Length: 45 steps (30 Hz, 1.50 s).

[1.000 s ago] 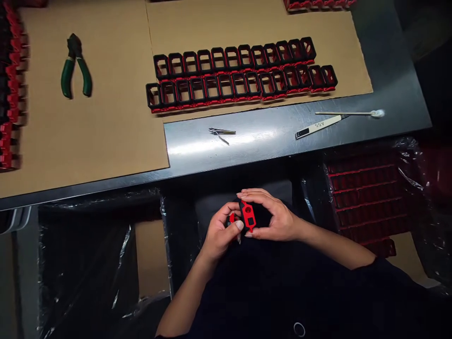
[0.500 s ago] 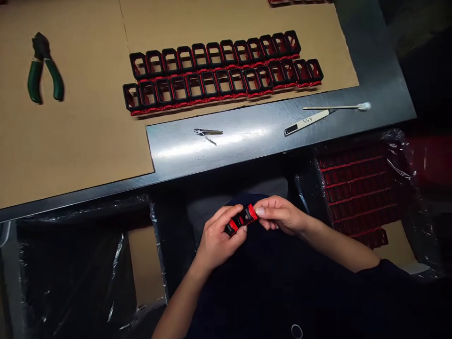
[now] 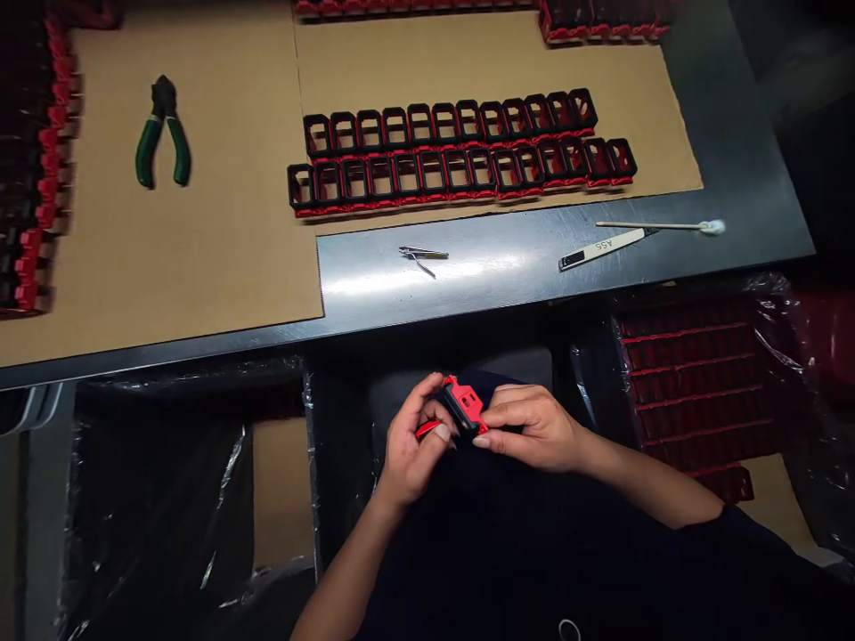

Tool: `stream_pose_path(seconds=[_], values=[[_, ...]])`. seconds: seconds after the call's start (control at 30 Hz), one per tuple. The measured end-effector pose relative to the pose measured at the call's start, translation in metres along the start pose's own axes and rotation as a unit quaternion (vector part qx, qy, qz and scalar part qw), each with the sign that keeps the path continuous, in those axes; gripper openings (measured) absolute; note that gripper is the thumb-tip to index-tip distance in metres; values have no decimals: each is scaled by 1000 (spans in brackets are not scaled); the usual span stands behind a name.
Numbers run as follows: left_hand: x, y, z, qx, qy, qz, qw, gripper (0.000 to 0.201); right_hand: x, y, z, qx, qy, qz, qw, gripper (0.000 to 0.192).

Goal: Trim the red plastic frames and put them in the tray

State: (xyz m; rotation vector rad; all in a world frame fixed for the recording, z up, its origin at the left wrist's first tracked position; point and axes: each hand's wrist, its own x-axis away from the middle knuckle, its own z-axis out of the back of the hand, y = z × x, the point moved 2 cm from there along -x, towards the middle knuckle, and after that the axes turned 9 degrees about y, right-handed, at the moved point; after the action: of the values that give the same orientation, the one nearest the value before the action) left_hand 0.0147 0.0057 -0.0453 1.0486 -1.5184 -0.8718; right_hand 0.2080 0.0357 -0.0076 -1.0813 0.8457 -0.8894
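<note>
Between my two hands, in front of my body below the table edge, is a small red-and-black plastic frame (image 3: 468,402), tilted with a flat red face showing. My right hand (image 3: 538,427) pinches its lower right end between thumb and fingers. My left hand (image 3: 415,441) is curled at its left side, the index fingertip at the upper end. A red strip (image 3: 427,428) shows at the left thumb; whether it belongs to the same frame I cannot tell. Similar frames (image 3: 407,174) stand in two rows on the cardboard (image 3: 233,258).
On the metal table edge (image 3: 374,298) lie small nippers (image 3: 422,256), a pale A55-marked tool (image 3: 605,248) and a cotton-tipped stick (image 3: 658,225). Green-handled cutters (image 3: 162,133) rest on the cardboard. Plastic-lined boxes stand below: left (image 3: 153,499), right with frames (image 3: 695,383).
The frame has been turned so its flat red face shows, and my right hand's grip has shifted to its lower end. The left fingers have loosened around it. The view has shifted left.
</note>
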Motion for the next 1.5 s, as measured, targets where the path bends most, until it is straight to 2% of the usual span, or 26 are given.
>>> stream_pose_path(seconds=[0.13, 0.23, 0.47, 0.63, 0.73, 0.9, 1.0, 1.1, 1.2, 1.27, 1.3, 1.33, 1.4, 1.5], values=[[5, 12, -4, -98, 0, -77, 992, 75, -1, 0, -2, 30, -9, 51, 998, 20], [6, 16, -7, -138, 0, -81, 987, 77, 0, 1, -2, 27, -7, 62, 998, 18], [3, 10, -11, -143, 6, -82, 986, 80, 1, 5, -1, 20, 1, 49, 999, 12], [0, 8, -14, -176, 14, -125, 976, 77, -1, 8, -3, 33, 28, 86, 995, 12], [-2, 11, -13, -218, 40, -185, 957, 77, -4, 8, -4, 49, 36, 117, 991, 10], [-8, 21, -10, -295, 92, -330, 892, 77, -10, 8, -4, 84, 36, 141, 986, 8], [-12, 24, -9, -326, 94, -366, 867, 77, -15, 8, -4, 85, 32, 155, 984, 7], [-14, 29, -6, -335, 88, -379, 858, 76, -18, 6, -7, 66, 15, 159, 985, 8], [-23, 49, 12, -342, 88, -370, 859, 69, -22, 3, -7, 52, 6, 134, 990, 17], [-38, 76, 37, -379, 132, -319, 858, 63, -23, 4, -4, 56, 13, 116, 992, 28], [-50, 94, 53, -414, 176, -277, 849, 60, -24, 5, -1, 61, 22, 110, 992, 29], [-63, 114, 71, -460, 229, -229, 827, 59, -24, 6, 1, 69, 34, 106, 991, 27], [-98, 156, 108, -558, 309, -109, 763, 54, -23, 10, 6, 83, 59, 96, 990, 21], [-165, 216, 152, -592, 342, -76, 726, 44, -20, 20, 9, 104, 69, 55, 991, 18]])
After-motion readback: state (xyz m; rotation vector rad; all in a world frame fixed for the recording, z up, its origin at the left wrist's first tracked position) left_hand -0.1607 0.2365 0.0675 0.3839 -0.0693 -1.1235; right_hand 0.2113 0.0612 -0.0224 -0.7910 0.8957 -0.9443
